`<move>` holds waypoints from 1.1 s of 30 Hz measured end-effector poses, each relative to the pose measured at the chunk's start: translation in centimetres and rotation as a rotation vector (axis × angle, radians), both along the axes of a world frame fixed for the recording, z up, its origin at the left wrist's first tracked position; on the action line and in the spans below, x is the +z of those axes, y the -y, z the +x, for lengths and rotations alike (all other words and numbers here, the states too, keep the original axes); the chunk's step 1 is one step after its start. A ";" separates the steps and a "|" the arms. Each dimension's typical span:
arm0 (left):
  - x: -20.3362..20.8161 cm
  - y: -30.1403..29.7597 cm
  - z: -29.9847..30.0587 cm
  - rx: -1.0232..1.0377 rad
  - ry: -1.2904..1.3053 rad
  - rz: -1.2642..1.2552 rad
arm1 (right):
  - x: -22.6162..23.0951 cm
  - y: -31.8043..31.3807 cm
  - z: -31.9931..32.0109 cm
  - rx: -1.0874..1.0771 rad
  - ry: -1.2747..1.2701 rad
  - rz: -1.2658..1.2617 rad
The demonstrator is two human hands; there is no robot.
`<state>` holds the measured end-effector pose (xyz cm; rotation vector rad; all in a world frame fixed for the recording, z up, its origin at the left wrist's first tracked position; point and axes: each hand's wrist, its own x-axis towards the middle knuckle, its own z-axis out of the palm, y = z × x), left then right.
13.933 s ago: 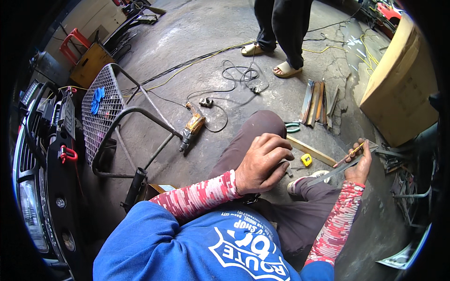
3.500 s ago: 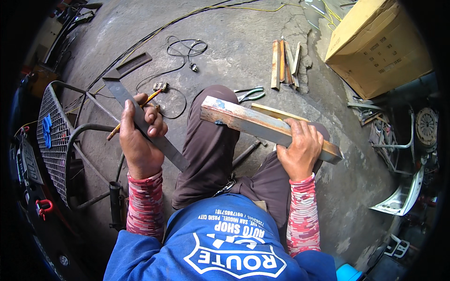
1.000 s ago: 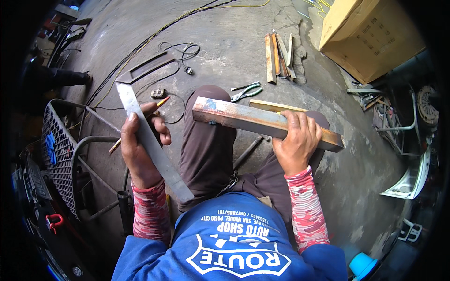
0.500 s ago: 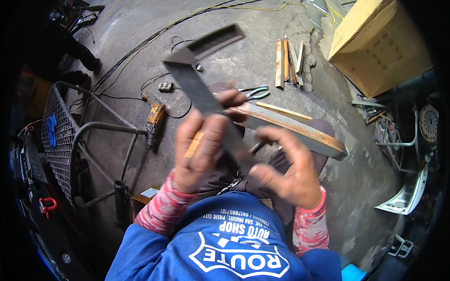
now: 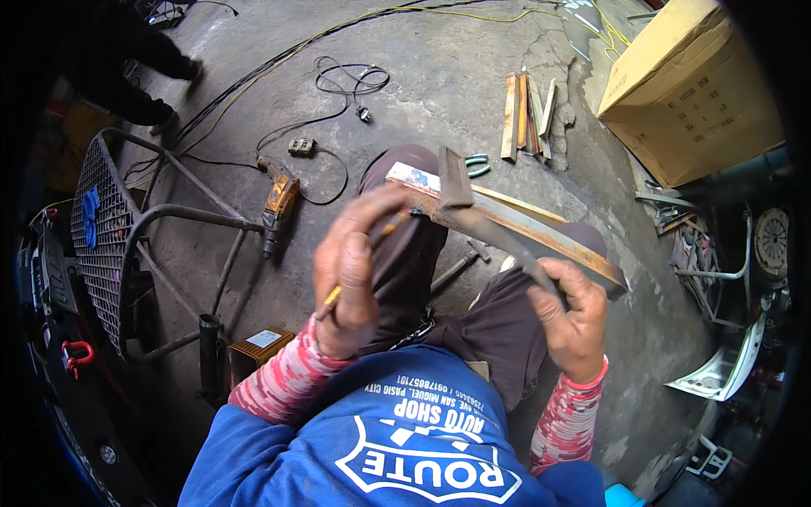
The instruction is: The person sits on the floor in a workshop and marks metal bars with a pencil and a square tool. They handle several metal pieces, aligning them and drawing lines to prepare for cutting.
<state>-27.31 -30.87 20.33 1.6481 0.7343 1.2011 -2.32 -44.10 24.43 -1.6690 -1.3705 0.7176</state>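
Across my thighs lies a rusty metal bar (image 5: 583,260) with angled sides. My right hand (image 5: 576,317) is closed on the blade end of a metal try square (image 5: 456,179). The square's thick stock is over the left part of the bar; whether it touches the bar I cannot tell. In my left hand (image 5: 348,275), a thin yellow pencil (image 5: 332,297) is pinched between the fingers, near the bar's left end. A pale, narrow strip (image 5: 528,209) runs along the bar's far side. Past the square, green-handled pliers (image 5: 478,164) are partly hidden.
A hammer (image 5: 456,269) is on the floor between my legs. To the left are an orange-and-black drill (image 5: 280,203) with its cord and a tubular mesh frame (image 5: 152,228). Metal strips (image 5: 510,118) and a large carton (image 5: 676,93) are at the far right. Another person's legs (image 5: 139,84) show far left.
The try square has passed from my left hand to my right and come down over the bar. My left hand keeps the pencil. The other person's legs have shifted.
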 end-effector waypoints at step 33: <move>0.7 -3.5 -5.0 0.187 0.238 -0.593 | -4.7 -9.8 0.7 0.116 0.424 -0.123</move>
